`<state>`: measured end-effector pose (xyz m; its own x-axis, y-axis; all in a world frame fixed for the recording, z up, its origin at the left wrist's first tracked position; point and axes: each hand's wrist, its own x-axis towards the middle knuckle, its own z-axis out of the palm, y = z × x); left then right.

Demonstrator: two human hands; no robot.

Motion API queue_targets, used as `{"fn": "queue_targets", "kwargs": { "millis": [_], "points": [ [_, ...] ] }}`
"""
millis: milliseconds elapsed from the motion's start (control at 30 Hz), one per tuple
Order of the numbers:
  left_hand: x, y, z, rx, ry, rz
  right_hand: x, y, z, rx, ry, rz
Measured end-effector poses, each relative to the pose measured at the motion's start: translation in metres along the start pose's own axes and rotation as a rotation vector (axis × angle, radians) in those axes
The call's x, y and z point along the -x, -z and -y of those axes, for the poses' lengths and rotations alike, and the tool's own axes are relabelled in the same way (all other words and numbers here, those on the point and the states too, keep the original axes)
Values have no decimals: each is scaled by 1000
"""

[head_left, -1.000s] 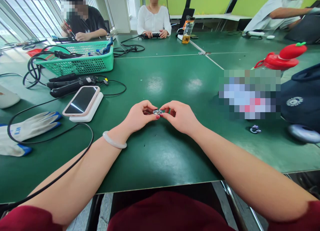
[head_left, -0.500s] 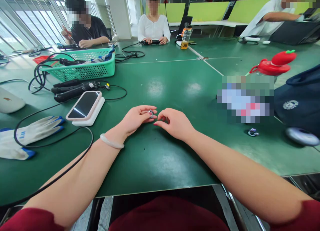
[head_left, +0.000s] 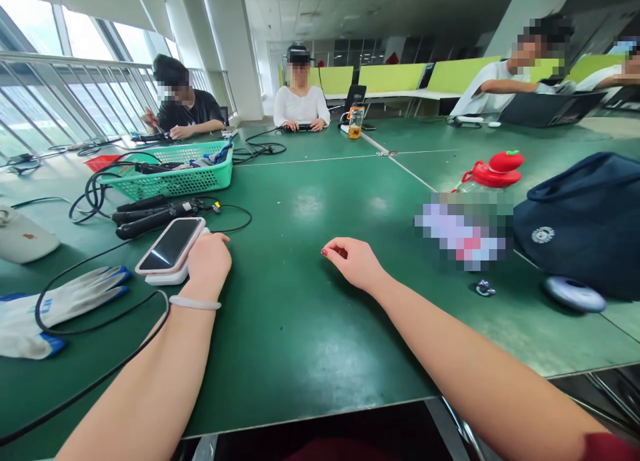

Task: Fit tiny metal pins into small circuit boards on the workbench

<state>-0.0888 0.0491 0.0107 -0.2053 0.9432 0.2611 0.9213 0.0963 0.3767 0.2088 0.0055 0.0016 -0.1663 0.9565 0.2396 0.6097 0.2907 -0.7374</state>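
My left hand [head_left: 210,264], with a pale bangle [head_left: 195,303] on the wrist, lies at the right edge of a pink-cased phone [head_left: 171,246]. The phone rests on a white box [head_left: 167,278]. The left fingers are curled and mostly hidden behind the hand, so what they hold does not show. Over the middle of the green table [head_left: 300,354], my right hand [head_left: 353,264] is closed, thumb and forefinger pressed together. Anything between those fingertips is too small to make out. A small shiny ring-like piece [head_left: 485,288] lies further right.
Left are a work glove [head_left: 75,294], a black cable [head_left: 125,364], black hand-held devices [head_left: 155,218] and a green basket [head_left: 185,179]. A dark blue bag [head_left: 580,228], a rounded shiny case [head_left: 575,294] and a red-lidded bottle [head_left: 495,171] stand right. Several people sit or work beyond.
My left hand has moved left from beside my right hand to the phone; the small silvery piece it held no longer shows. My right fingertips have closed together. The view has tilted up.
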Motion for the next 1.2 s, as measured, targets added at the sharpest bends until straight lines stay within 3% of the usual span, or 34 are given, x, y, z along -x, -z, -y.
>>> {"fn": "queue_targets", "kwargs": {
  "millis": [267,533,667,800,867,933,1033,1200],
  "points": [
    [-5,3,-1,-230,98,60,0,-2,-4,-24,-16,10],
    [-10,-2,2,66,165,49,0,-5,-3,-40,2,26],
    [0,-13,-13,259,3,120,-1,-8,-3,-33,-2,87],
    [25,-19,-46,658,-214,434,-2,-10,-4,19,-11,156],
    [35,-19,-59,733,-255,488,-2,-10,-4,42,-10,157],
    [38,-17,-64,762,-270,413,-2,-10,-3,53,-6,148],
    [31,-18,-56,703,-186,285,-3,-10,-3,56,-6,123],
    [13,-18,-32,306,-43,53,-3,-10,-1,72,-9,118]
  ]
}}
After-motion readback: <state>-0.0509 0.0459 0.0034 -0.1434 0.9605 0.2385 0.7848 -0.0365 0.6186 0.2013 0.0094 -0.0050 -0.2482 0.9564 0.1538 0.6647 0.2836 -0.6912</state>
